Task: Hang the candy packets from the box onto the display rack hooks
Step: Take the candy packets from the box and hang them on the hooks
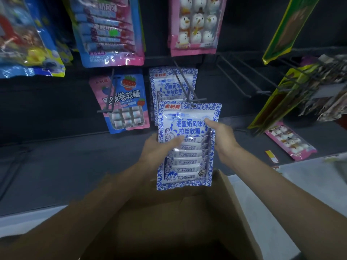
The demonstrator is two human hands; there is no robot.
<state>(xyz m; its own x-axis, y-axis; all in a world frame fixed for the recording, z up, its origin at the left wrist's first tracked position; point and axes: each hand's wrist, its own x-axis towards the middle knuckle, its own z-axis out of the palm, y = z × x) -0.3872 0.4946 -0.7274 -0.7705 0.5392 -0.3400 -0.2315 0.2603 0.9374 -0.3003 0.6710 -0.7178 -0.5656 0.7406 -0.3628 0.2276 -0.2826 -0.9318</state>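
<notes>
On the left of the lower row, a pink-and-blue strawberry candy packet (124, 102) already hangs from its own hook. Just right of it, several matching packets (172, 85) in blue and white sit far back on the middle hook (183, 85), so part of the job looks done.

The left hand (159, 149) grips the left edge of one more blue-and-white candy packet (189, 128), with the thumb across the front and the fingers behind. The packet is held upright above the open cardboard box (187, 222), and its punched hole is right at the hook's near tip. Whether the hole is over the tip yet, I cannot tell.

The right hand (221, 136) pinches the packet's right edge near the top. Further right, bare hooks (234, 76) stand unfilled. The box's inside is too dark to show what remains, so the task is probably mid-way.

The packet is a flat, glossy pouch with a blue floral border, red brand tag, large blue characters and a clear window showing a stack of long wrapped sweets.
</notes>
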